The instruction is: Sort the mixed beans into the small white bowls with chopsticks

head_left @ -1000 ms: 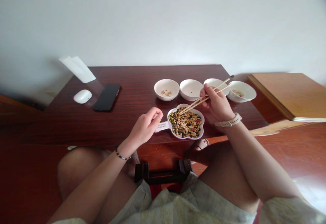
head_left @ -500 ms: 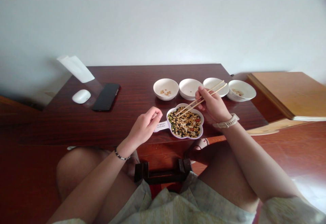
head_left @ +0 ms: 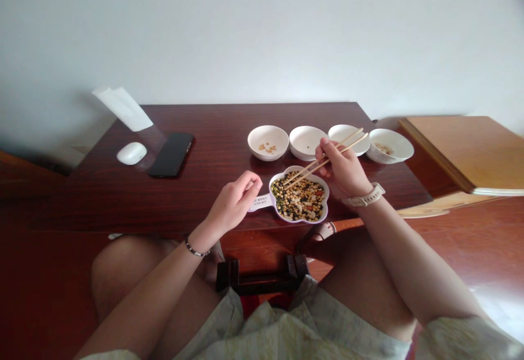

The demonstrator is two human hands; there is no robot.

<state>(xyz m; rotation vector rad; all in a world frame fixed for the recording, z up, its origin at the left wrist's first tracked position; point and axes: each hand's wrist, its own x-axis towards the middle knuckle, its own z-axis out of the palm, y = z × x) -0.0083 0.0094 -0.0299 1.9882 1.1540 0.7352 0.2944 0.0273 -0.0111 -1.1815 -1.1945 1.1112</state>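
My right hand (head_left: 341, 169) is closed around a pair of wooden chopsticks (head_left: 346, 142). Their tips point down among the mixed beans (head_left: 301, 199) in a flower-shaped white dish (head_left: 326, 207) with a lilac edge. Yellow, black and green beans lie there with some pale and reddish pieces; whether the tips pinch one is too small to tell. By the dish's labelled handle (head_left: 261, 202) rests my left hand (head_left: 235, 199), its fingers curled in; what they hold, if anything, is hidden.
Behind the dish stand white bowls in a row: one with yellowish bits (head_left: 268, 130), one with a dark speck (head_left: 308, 133), a partly hidden one (head_left: 346, 130), and one with pale pieces (head_left: 403, 152). A phone (head_left: 171, 155), white mouse (head_left: 131, 153) and folded white paper (head_left: 125, 108) are left.
Both hands keep almost the same pose, with the chopstick tips still among the beans. The whole view has shifted very slightly.
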